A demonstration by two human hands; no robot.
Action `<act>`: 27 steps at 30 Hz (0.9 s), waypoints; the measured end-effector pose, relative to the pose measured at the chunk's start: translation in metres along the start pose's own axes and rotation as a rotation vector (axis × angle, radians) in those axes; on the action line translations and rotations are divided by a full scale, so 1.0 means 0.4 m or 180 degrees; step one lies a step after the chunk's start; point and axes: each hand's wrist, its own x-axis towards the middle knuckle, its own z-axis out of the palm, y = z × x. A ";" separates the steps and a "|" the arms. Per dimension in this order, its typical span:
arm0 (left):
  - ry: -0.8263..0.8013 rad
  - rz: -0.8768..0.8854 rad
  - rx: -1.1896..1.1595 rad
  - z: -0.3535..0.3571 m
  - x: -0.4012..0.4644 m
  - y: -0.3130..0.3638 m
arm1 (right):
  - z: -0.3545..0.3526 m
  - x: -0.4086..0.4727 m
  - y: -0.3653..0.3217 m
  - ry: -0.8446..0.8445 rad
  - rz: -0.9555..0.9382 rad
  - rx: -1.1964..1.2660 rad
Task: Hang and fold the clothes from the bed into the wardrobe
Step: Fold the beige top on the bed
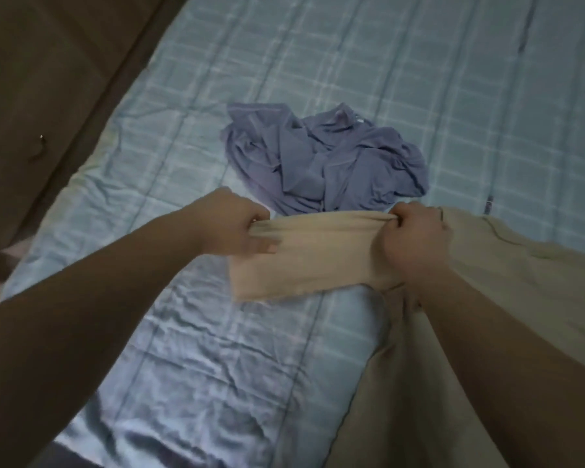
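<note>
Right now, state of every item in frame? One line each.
Beige cloth garment: held up by one edge, stretched between both hands, the rest draped on the bed.
Crumpled blue-grey shirt: lying in a heap, untouched, not folded.
Light blue checked bed cover: spread out, wrinkled.
Left hand: grips the beige garment's edge.
Right hand: grips the same edge.

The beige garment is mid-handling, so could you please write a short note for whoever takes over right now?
Left hand grips one end of the beige garment; right hand grips its bunched top edge, with the stretch between them held over the bed. The rest trails toward the lower right.
The purple shirt lies crumpled on the bed just beyond the hands, untouched.
Done: nothing visibly folded or hung.
Left: fold or hang the beige garment, then the purple shirt; the wardrobe is not in view.
</note>
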 end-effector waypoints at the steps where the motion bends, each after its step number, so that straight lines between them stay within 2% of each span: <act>1: -0.0076 -0.0082 0.0088 -0.006 -0.024 -0.019 | 0.007 -0.001 -0.006 0.0035 0.0051 -0.0151; 3: -0.0385 -0.0409 0.0421 0.004 -0.067 -0.080 | 0.029 -0.005 -0.019 0.0069 0.0074 -0.0447; 5: -0.0740 -0.0927 0.0402 0.042 -0.112 -0.156 | 0.059 -0.007 -0.028 0.0011 0.0051 -0.0556; 7: -0.0678 -0.1300 -0.0269 0.088 -0.154 -0.227 | 0.089 -0.008 -0.041 -0.0146 0.0112 -0.0493; 9: -0.0413 -0.1402 -0.0910 0.129 -0.189 -0.270 | 0.131 -0.021 -0.052 -0.0092 0.0005 -0.0663; 11: -0.0249 -0.1361 -0.1200 0.154 -0.213 -0.288 | 0.165 -0.044 -0.073 0.0249 -0.0408 -0.0900; 13: -0.0182 -0.1306 -0.1303 0.174 -0.228 -0.301 | 0.188 -0.087 -0.117 0.0412 -0.1087 -0.0550; 16: -0.0164 -0.1445 -0.1592 0.197 -0.252 -0.316 | 0.213 -0.201 -0.210 0.0004 -0.2230 0.0310; 18: 0.0152 -0.1708 -0.2221 0.206 -0.287 -0.322 | 0.241 -0.281 -0.253 -0.0546 -0.2654 0.0466; 20: 0.0713 -0.1939 -0.3169 0.215 -0.326 -0.328 | 0.280 -0.319 -0.283 -0.0940 -0.2802 0.0243; 23: 0.1098 -0.1855 -0.4707 0.238 -0.360 -0.329 | 0.325 -0.312 -0.321 -0.0958 -0.2588 -0.0033; 25: 0.1237 -0.1915 -0.4875 0.268 -0.354 -0.310 | 0.343 -0.305 -0.345 -0.0888 -0.2430 -0.0234; 27: 0.1608 -0.2224 -0.4147 0.298 -0.328 -0.277 | 0.348 -0.311 -0.364 -0.0843 -0.2341 -0.0395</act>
